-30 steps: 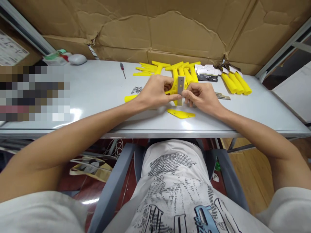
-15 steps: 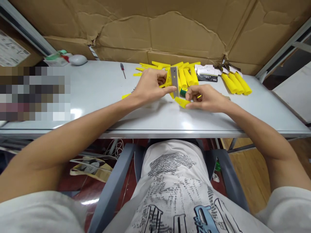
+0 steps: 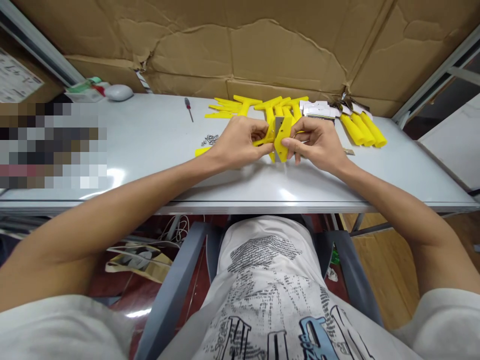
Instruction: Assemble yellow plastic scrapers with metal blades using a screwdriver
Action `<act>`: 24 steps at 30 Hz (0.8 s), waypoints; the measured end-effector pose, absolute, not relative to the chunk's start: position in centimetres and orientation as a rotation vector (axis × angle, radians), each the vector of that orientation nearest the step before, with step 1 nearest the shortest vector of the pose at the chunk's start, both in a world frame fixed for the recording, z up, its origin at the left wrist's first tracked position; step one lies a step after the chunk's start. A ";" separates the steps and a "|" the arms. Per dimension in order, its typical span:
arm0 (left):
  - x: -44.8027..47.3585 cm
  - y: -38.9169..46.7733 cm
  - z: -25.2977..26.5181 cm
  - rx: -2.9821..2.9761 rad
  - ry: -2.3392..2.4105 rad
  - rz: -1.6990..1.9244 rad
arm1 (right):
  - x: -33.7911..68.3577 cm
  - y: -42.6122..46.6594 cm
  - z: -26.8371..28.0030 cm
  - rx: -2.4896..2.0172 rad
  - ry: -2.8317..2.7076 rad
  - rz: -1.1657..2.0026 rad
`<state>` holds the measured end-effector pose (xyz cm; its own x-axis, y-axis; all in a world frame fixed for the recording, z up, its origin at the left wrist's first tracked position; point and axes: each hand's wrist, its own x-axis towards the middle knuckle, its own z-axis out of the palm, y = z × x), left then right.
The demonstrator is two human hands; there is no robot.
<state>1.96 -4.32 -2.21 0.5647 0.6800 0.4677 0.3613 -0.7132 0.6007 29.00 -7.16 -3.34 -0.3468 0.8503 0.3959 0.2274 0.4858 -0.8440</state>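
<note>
My left hand (image 3: pixel 249 140) is closed on a yellow scraper handle (image 3: pixel 269 135), its head turned toward the right. A flat grey metal blade (image 3: pixel 278 125) lies against that head. My right hand (image 3: pixel 315 145) pinches a yellow plastic cover plate (image 3: pixel 284 140) with small holes and holds it over the blade. Most of the handle's grip is hidden in my left hand. Beside my left wrist are a heap of small screws (image 3: pixel 210 139) and another yellow piece (image 3: pixel 201 151), partly covered by the forearm.
Several yellow handles (image 3: pixel 245 102) lie behind my hands. White blade packets (image 3: pixel 318 108) and several yellow-handled scrapers (image 3: pixel 363 130) are to the right, with a small metal piece (image 3: pixel 348 151) nearer. A screwdriver (image 3: pixel 188 107) and a white rounded object (image 3: pixel 119 92) lie left. Cardboard (image 3: pixel 187 50) stands behind.
My right hand has brought the yellow cover plate up and turned it flat over the blade. My left hand has shifted slightly right and down. The green-and-yellow object is now hidden.
</note>
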 end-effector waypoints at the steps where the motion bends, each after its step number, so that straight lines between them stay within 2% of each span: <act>1: 2.0 -4.3 -2.3 2.362 0.850 0.985 | 28.9 -7.2 -3.4 -0.902 -1.838 0.889; 24: 1.9 -4.2 -2.3 2.434 0.861 0.913 | 28.2 -6.8 -4.3 -0.904 -1.839 0.918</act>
